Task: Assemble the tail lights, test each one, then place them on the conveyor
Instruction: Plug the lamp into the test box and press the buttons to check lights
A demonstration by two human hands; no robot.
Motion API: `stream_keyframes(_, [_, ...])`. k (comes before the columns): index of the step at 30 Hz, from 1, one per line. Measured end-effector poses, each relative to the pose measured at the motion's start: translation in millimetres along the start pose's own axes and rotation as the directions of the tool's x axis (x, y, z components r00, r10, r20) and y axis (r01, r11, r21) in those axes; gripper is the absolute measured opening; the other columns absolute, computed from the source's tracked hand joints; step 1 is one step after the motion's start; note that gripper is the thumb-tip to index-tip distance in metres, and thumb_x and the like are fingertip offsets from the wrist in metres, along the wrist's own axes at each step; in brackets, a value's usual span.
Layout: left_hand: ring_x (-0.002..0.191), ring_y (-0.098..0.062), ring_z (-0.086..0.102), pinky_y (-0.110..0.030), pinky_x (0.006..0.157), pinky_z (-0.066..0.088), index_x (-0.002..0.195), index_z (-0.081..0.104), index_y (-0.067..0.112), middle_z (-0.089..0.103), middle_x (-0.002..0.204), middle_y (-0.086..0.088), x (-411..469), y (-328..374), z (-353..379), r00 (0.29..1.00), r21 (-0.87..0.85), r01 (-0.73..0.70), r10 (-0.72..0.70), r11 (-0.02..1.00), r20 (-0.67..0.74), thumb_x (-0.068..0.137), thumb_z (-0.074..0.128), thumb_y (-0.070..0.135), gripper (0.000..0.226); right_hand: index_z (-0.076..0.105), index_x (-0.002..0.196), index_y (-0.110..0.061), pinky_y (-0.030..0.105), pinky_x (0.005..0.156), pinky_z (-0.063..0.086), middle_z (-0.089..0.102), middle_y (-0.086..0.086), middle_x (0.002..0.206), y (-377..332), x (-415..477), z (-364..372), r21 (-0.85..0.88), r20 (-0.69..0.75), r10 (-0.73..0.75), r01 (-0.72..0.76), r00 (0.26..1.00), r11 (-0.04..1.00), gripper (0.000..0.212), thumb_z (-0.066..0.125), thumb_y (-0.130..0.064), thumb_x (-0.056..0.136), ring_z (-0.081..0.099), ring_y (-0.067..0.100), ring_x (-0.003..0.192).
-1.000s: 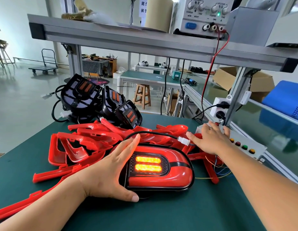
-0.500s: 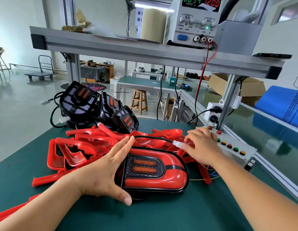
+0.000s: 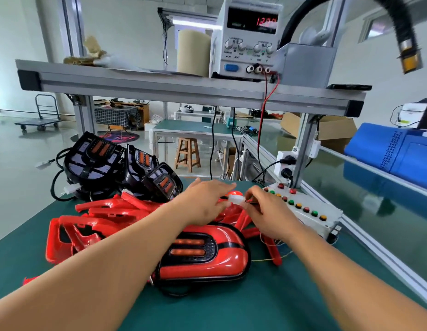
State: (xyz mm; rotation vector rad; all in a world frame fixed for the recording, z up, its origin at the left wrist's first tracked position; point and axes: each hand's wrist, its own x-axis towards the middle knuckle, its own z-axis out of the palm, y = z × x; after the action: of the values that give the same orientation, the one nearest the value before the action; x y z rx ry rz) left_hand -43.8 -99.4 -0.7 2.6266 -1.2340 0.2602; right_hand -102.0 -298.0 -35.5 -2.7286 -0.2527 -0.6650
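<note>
An assembled red tail light (image 3: 203,255) with a black centre lies unlit on the green table, its two amber strips dark. Beyond it, both hands meet at a white plug connector (image 3: 236,199). My left hand (image 3: 205,201) reaches over the light and holds the connector's left end with its fingertips. My right hand (image 3: 265,212) pinches the right end, next to the test box (image 3: 310,217) with its row of coloured buttons. Thin wires run from the box under my right hand.
Several loose red lens covers (image 3: 93,225) are piled left of the light. Black lamp bases (image 3: 95,161) with cables stand behind them. A power supply (image 3: 248,41) sits on the overhead shelf (image 3: 160,88). The conveyor (image 3: 379,211) runs along the right.
The light went from lit to dark. My left hand left the light's side and moved up to the connector. My right hand came off the test box and now pinches the connector.
</note>
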Motion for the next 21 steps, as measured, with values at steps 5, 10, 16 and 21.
stream_keyframes(5, [0.119,-0.022,0.054,-0.039,0.105,0.034,0.129,0.058,0.030,0.064,0.125,0.001,17.6,8.3,8.6,0.999,-0.090,-0.036,0.037,0.995,0.018,0.100,0.043,0.040,0.034,0.056,0.110,-0.018,0.032,0.069,0.042,0.062,-0.004,0.091,5.6,-5.9,-2.5,0.004,-0.002,-0.042,0.042,0.999,0.999,0.025,0.049,-0.040,0.099,0.055,0.013,0.082])
stream_keyframes(10, [0.110,-0.018,0.057,-0.040,0.106,0.033,0.121,0.063,0.029,0.067,0.114,0.004,16.2,2.7,6.8,0.998,-0.029,-0.048,0.049,0.998,0.043,0.098,0.044,0.046,0.034,0.059,0.107,-0.015,0.031,0.064,0.041,0.063,-0.001,0.084,5.3,-7.6,1.8,-0.002,0.023,-0.092,0.092,0.996,0.996,0.023,0.051,-0.036,0.100,0.055,0.014,0.074])
stream_keyframes(16, [0.099,-0.012,0.058,-0.037,0.104,0.033,0.115,0.064,0.034,0.065,0.097,0.014,16.4,-2.3,-5.1,0.998,-0.031,-0.063,0.064,0.998,0.013,0.097,0.046,0.050,0.030,0.056,0.097,-0.017,0.020,0.054,0.033,0.048,-0.014,0.065,0.4,1.1,2.0,0.060,0.033,-0.096,0.094,0.995,0.994,0.017,0.051,-0.033,0.100,0.045,0.000,0.058])
stream_keyframes(21, [0.106,-0.023,0.061,-0.030,0.090,0.043,0.123,0.063,0.027,0.066,0.094,0.005,-2.0,-37.4,-29.6,0.989,-0.077,0.109,-0.116,0.991,-0.096,0.097,0.049,0.043,0.033,0.039,0.076,-0.036,0.030,0.059,0.032,0.049,-0.013,0.066,28.3,-10.1,-6.6,-0.006,0.043,0.051,-0.051,0.998,0.999,0.025,0.045,-0.036,0.101,0.046,0.001,0.060])
